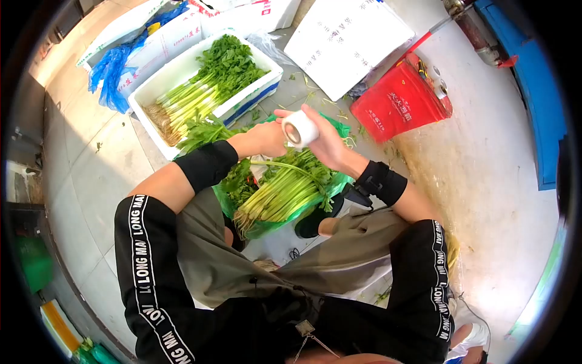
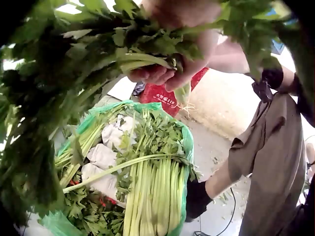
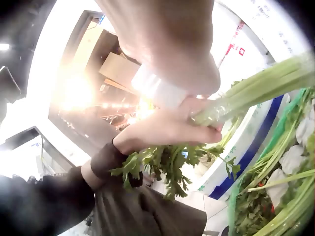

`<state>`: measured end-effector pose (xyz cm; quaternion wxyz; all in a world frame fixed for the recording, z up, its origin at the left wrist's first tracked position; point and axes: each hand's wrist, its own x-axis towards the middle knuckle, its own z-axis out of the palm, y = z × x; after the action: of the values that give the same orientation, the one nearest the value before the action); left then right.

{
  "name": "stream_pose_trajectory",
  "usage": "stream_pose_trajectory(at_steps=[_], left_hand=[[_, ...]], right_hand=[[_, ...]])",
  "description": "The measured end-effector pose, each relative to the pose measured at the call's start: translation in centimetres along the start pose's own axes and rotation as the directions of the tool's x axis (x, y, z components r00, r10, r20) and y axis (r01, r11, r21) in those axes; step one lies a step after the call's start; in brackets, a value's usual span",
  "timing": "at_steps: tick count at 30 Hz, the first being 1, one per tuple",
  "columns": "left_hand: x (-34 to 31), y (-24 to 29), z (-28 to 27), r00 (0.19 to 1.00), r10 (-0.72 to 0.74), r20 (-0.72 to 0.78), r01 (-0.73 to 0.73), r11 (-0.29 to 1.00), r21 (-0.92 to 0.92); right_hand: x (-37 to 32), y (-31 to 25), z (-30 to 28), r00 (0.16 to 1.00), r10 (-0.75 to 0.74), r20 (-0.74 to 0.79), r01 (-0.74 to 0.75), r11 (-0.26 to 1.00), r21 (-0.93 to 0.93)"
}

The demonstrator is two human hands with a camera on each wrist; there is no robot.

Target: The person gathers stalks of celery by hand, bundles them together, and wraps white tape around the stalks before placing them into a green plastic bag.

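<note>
My left hand point(image 1: 267, 139) grips a bunch of celery point(image 3: 261, 84), its stalks pointing one way and its leaves point(image 3: 170, 164) hanging on the other side of the fist in the right wrist view. Close against it, my right hand point(image 1: 328, 141) holds a roll of white tape point(image 1: 307, 128), turned with its open core facing up in the head view. Both hands are over a green plastic bag point(image 2: 186, 142) spread open on the floor. More celery point(image 1: 279, 193) lies in that bag, with crumpled whitish pieces point(image 2: 102, 156) between the bunches.
A white foam box point(image 1: 267, 83) with celery stands beyond the left forearm. Behind it are more boxes and blue plastic point(image 1: 112, 82). A white lid point(image 1: 345, 45) with handwriting lies at the back. A red bucket point(image 1: 388, 109) stands at the right.
</note>
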<state>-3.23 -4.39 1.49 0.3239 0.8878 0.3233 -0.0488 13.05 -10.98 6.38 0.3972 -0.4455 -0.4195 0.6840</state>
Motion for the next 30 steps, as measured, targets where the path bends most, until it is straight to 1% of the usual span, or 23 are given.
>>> stream_pose_trajectory(at_steps=[1,3,4,5,7,8,10,11,13,14,16,17,18,19,20,21,23,24,25,27,28,29,30], left_hand=[[0.2,-0.3,0.6,1.0,0.003,0.01,-0.003,1.0,0.001],[0.3,-1.1,1.2,0.99,0.131,-0.053,-0.134,0.99,-0.048],[0.1,-1.3,1.7,0.962,0.225,-0.153,-0.239,0.968,-0.074],[0.4,-1.6,1.7,0.963,0.221,-0.153,-0.234,0.969,-0.074],[0.6,-1.3,1.3,0.963,0.268,0.006,-0.268,0.96,0.077],[0.6,-1.4,1.1,0.964,0.264,0.012,-0.265,0.961,0.075],[-0.5,-0.6,-0.3,0.96,0.279,0.002,-0.274,0.942,0.192],[-0.7,-0.6,-0.8,0.96,0.278,0.016,-0.276,0.942,0.191],[-0.9,-1.2,-1.7,0.902,0.428,-0.047,-0.409,0.886,0.219],[-0.9,-1.5,-2.1,0.874,0.477,-0.092,-0.45,0.866,0.217],[-1.2,-1.2,-3.4,0.883,0.463,-0.076,-0.445,0.879,0.172],[-1.2,-1.3,-3.8,0.893,0.441,-0.086,-0.429,0.894,0.129],[-1.1,-1.6,-3.7,0.881,0.452,-0.141,-0.449,0.892,0.05],[-1.0,-1.8,-3.8,0.883,0.451,-0.134,-0.448,0.893,0.052],[-0.8,-2.0,-4.0,0.911,0.386,-0.145,-0.397,0.916,-0.06],[-0.6,-2.2,-4.1,0.935,0.321,-0.148,-0.344,0.924,-0.17],[0.0,-2.8,-3.8,0.927,0.319,-0.196,-0.345,0.932,-0.112],[0.0,-2.6,-4.1,0.945,0.278,-0.174,-0.305,0.939,-0.16],[0.0,-2.6,-4.4,0.96,0.236,-0.15,-0.264,0.943,-0.205],[0.6,-3.3,-4.5,0.963,0.22,-0.158,-0.254,0.936,-0.245],[0.6,-3.4,-4.8,0.96,0.231,-0.156,-0.266,0.926,-0.267],[0.6,-3.5,-5.0,0.957,0.241,-0.159,-0.279,0.916,-0.288],[0.5,-3.6,-5.2,0.952,0.257,-0.165,-0.296,0.909,-0.295]], right_hand=[[0.0,0.0,0.2,0.998,-0.064,0.031,0.06,0.992,0.108],[0.6,-0.5,0.1,0.997,-0.077,0.022,0.075,0.995,0.061],[0.8,-0.9,-0.4,0.995,-0.06,0.08,0.057,0.998,0.032],[1.0,-1.1,-1.0,0.99,-0.039,0.136,0.039,0.999,0.002],[1.6,-1.7,-2.4,0.985,-0.02,0.174,0.028,0.999,-0.046],[1.9,-2.1,-3.1,0.978,-0.048,0.204,0.067,0.994,-0.086],[2.5,-2.1,-5.2,0.973,-0.072,0.218,0.099,0.988,-0.117],[2.9,-2.1,-7.0,0.95,-0.057,0.306,0.111,0.981,-0.16],[3.0,-2.1,-9.5,0.907,-0.026,0.42,0.139,0.96,-0.241],[2.8,-1.1,-10.4,0.912,-0.036,0.409,0.138,0.965,-0.224],[2.7,1.0,-11.7,0.916,0.092,0.392,0.062,0.929,-0.364],[2.4,2.3,-12.0,0.918,0.082,0.388,0.066,0.933,-0.353],[1.9,3.4,-11.3,0.932,0.124,0.342,-0.006,0.945,-0.327],[1.6,4.5,-10.7,0.939,0.172,0.298,-0.079,0.951,-0.3],[2.0,5.4,-10.4,0.93,0.21,0.302,-0.134,0.958,-0.255],[1.9,6.2,-10.1,0.931,0.207,0.3,-0.132,0.959,-0.251],[1.0,7.7,-9.0,0.962,0.173,0.212,-0.078,0.916,-0.395],[0.1,6.7,-6.8,0.971,0.195,0.141,-0.169,0.97,-0.174],[-0.2,5.8,-6.0,0.972,0.191,0.138,-0.166,0.971,-0.174],[-0.7,4.9,-4.8,0.989,0.132,0.072,-0.104,0.947,-0.305],[-0.9,5.4,-3.6,0.999,0.043,-0.011,-0.044,0.986,-0.163],[-0.9,5.7,-3.6,0.999,0.033,-0.011,-0.035,0.985,-0.17],[-0.6,6.3,-3.8,0.999,-0.008,-0.031,0.0,0.967,-0.256]])
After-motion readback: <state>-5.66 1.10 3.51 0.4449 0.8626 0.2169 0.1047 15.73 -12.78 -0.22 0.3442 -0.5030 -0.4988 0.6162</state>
